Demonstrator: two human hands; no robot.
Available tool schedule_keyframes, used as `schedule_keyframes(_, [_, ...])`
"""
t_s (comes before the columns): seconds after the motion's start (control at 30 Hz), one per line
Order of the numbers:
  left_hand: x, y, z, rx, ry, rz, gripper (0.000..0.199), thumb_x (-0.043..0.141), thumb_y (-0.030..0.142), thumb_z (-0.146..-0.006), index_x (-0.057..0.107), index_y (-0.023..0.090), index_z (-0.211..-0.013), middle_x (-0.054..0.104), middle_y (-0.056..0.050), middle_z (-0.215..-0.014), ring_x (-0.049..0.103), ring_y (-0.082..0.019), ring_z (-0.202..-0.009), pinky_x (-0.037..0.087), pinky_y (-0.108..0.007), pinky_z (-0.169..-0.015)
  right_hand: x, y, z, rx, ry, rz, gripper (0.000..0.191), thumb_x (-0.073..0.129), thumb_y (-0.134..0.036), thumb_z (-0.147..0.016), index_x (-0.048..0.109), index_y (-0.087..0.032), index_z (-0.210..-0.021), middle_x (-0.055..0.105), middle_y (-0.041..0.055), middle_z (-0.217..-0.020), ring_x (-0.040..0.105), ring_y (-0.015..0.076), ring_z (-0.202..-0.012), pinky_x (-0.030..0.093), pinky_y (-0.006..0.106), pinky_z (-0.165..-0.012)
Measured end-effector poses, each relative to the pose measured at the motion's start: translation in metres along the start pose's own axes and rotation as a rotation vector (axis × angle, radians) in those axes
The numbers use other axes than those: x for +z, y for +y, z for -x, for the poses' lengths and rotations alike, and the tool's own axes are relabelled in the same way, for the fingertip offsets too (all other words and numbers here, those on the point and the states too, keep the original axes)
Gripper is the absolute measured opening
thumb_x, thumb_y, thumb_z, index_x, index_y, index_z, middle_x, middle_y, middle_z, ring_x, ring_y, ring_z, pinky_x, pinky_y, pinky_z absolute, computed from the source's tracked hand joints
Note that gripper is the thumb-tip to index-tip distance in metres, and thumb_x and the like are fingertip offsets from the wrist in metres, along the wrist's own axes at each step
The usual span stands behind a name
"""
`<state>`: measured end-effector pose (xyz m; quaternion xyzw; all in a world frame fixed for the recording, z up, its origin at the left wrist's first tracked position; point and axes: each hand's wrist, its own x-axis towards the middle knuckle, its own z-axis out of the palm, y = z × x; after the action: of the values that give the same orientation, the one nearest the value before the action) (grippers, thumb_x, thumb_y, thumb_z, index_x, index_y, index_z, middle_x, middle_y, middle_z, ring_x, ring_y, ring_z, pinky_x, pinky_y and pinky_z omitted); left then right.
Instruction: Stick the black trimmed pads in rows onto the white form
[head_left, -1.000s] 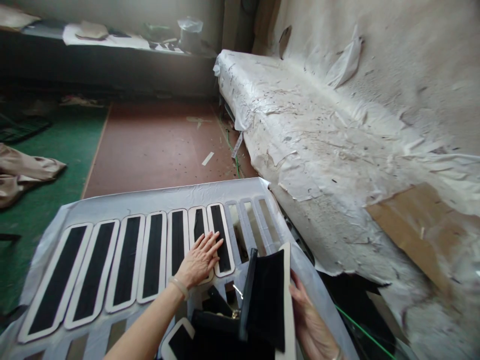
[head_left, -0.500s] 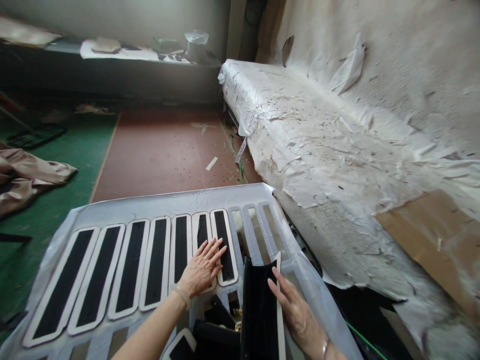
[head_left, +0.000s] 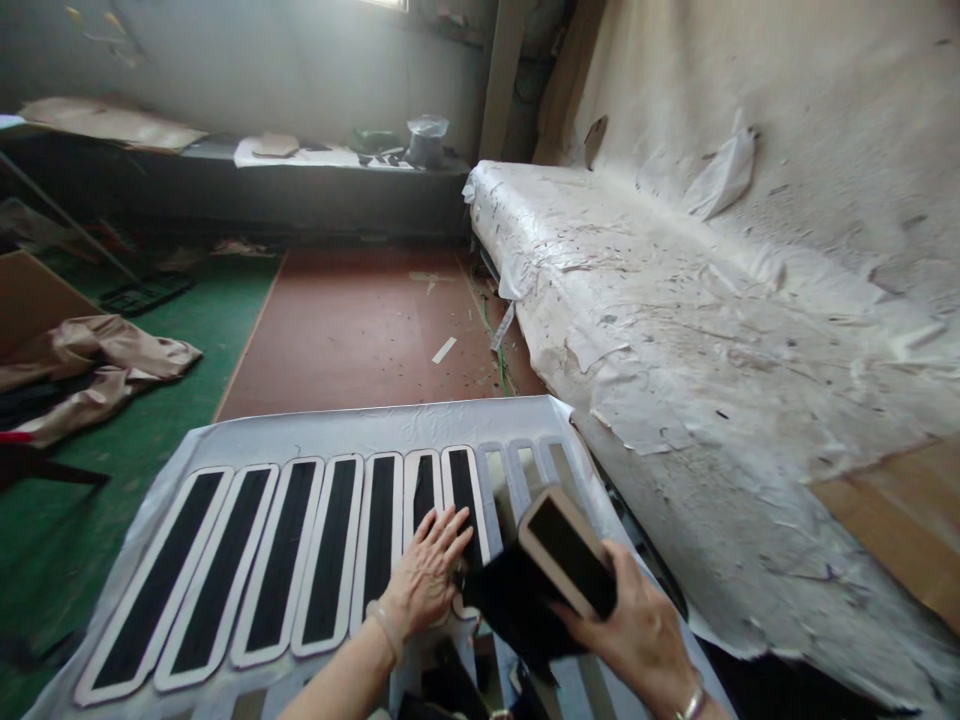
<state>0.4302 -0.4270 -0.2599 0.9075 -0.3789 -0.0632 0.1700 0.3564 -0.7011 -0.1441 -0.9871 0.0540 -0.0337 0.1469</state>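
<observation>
My left hand [head_left: 429,568] lies with fingers spread on the nearer part of the row of long black strips with pale rounded borders, over the two strips at the row's right end. One bordered strip [head_left: 324,555] lies left of that hand. In my right hand [head_left: 637,630] is a black panel with a pale rounded border [head_left: 571,552], tilted and raised above the table, thumb below and fingers at its right side. Dark pieces [head_left: 450,680], partly cut off by the lower edge, lie below and between the hands.
A white-covered table [head_left: 360,418] carries the strips, with grey-brown strip shapes [head_left: 559,462] at right. Beyond it stretches a reddish-brown board [head_left: 352,320] on green floor. A white-draped bench [head_left: 600,260] stands at right with brown cardboard [head_left: 900,520]. Tan cloth [head_left: 127,350] lies left.
My right hand has turned the black panel from upright to tilted, so its rounded bordered end shows. My left hand stays spread on the strips. The view has shifted left and up.
</observation>
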Motion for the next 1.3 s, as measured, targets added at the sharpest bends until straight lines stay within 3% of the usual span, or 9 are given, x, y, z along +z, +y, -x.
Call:
schedule_keyframes(0.1, [0.0, 0.004, -0.004, 0.015, 0.009, 0.024, 0.056, 0.051, 0.024, -0.086, 0.037, 0.02, -0.14, 0.029, -0.005, -0.153, 0.021, -0.024, -0.142, 0.023, -0.044, -0.116, -0.009, -0.015, -0.023, 0.402, -0.002, -0.086, 0.086, 0.062, -0.07, -0.06, 0.039, -0.017, -0.123, 0.066, 0.0177, -0.106, 0.066, 0.0344, -0.09, 0.053, 0.044, -0.074])
schedule_keyframes(0.2, [-0.002, 0.004, -0.008, 0.012, 0.008, 0.024, 0.052, 0.054, 0.028, -0.085, 0.044, 0.019, -0.134, 0.028, -0.005, -0.154, 0.023, -0.024, -0.141, 0.025, -0.042, -0.116, -0.001, -0.027, -0.047, 0.514, 0.029, -0.148, 0.09, 0.059, -0.072, -0.062, 0.034, -0.02, -0.131, 0.063, 0.0173, -0.116, 0.064, 0.0358, -0.099, 0.051, 0.044, -0.078])
schedule_keyframes(0.3, [-0.006, 0.003, -0.012, 0.001, -0.019, 0.03, 0.057, 0.056, 0.031, -0.084, 0.04, 0.022, -0.138, 0.034, -0.004, -0.151, 0.029, -0.025, -0.139, 0.027, -0.042, -0.115, 0.018, -0.03, -0.063, 0.521, 0.088, -0.131, 0.078, 0.055, -0.06, -0.071, 0.032, -0.019, -0.134, 0.057, 0.0183, -0.125, 0.063, 0.0359, -0.101, 0.05, 0.044, -0.08])
schedule_keyframes(0.4, [-0.008, 0.003, -0.016, -0.026, -0.037, 0.039, 0.067, 0.055, 0.03, -0.084, 0.028, 0.025, -0.145, 0.038, -0.004, -0.149, 0.033, -0.025, -0.137, 0.028, -0.043, -0.114, 0.037, -0.029, -0.069, 0.547, 0.066, -0.161, 0.063, 0.046, -0.045, -0.078, 0.035, -0.014, -0.132, 0.062, 0.0192, -0.116, 0.065, 0.0327, -0.093, 0.05, 0.042, -0.079])
schedule_keyframes(0.47, [-0.008, 0.004, -0.017, -0.038, -0.044, 0.042, 0.066, 0.054, 0.031, -0.085, 0.028, 0.026, -0.145, 0.039, -0.005, -0.148, 0.033, -0.026, -0.136, 0.028, -0.045, -0.113, 0.045, -0.031, -0.069, 0.543, 0.044, -0.188, 0.066, 0.048, -0.049, -0.078, 0.035, -0.013, -0.132, 0.065, 0.0183, -0.109, 0.066, 0.0315, -0.091, 0.05, 0.041, -0.08])
schedule_keyframes(0.67, [-0.005, 0.005, -0.017, -0.046, -0.031, 0.05, 0.066, 0.054, 0.029, -0.084, 0.028, 0.028, -0.145, 0.039, -0.004, -0.148, 0.033, -0.027, -0.136, 0.027, -0.046, -0.114, 0.055, -0.043, -0.06, 0.388, -0.03, -0.111, 0.092, 0.055, -0.06, -0.074, 0.016, -0.018, -0.145, 0.048, 0.0214, -0.134, 0.059, 0.0363, -0.11, 0.049, 0.046, -0.084])
schedule_keyframes(0.87, [-0.004, 0.005, -0.019, -0.069, -0.002, 0.074, 0.059, 0.054, 0.032, -0.087, 0.033, 0.029, -0.142, 0.043, -0.004, -0.145, 0.036, -0.027, -0.135, 0.028, -0.046, -0.113, 0.061, -0.045, -0.054, 0.467, -0.1, -0.02, 0.086, 0.047, -0.054, -0.079, 0.011, -0.014, -0.147, 0.054, 0.0231, -0.124, 0.064, 0.0368, -0.097, 0.05, 0.047, -0.077])
schedule_keyframes(1.07, [-0.002, 0.007, -0.024, -0.084, 0.032, 0.087, 0.049, 0.051, 0.036, -0.09, 0.041, 0.026, -0.137, 0.044, -0.003, -0.145, 0.038, -0.026, -0.133, 0.028, -0.046, -0.112, 0.074, -0.053, -0.044, 0.587, -0.119, 0.076, 0.079, 0.042, -0.055, -0.082, 0.013, -0.017, -0.146, 0.054, 0.018, -0.122, 0.067, 0.033, -0.083, 0.05, 0.044, -0.07])
schedule_keyframes(1.3, [0.006, 0.004, -0.024, -0.042, 0.024, 0.144, 0.053, 0.049, 0.031, -0.089, 0.037, 0.023, -0.14, 0.036, 0.0, -0.15, 0.026, -0.021, -0.14, 0.022, -0.038, -0.117, 0.123, -0.058, -0.064, 0.351, 0.046, 0.036, 0.077, 0.052, -0.048, -0.081, 0.029, -0.003, -0.14, 0.052, 0.019, -0.113, 0.062, 0.0313, -0.092, 0.05, 0.038, -0.073])
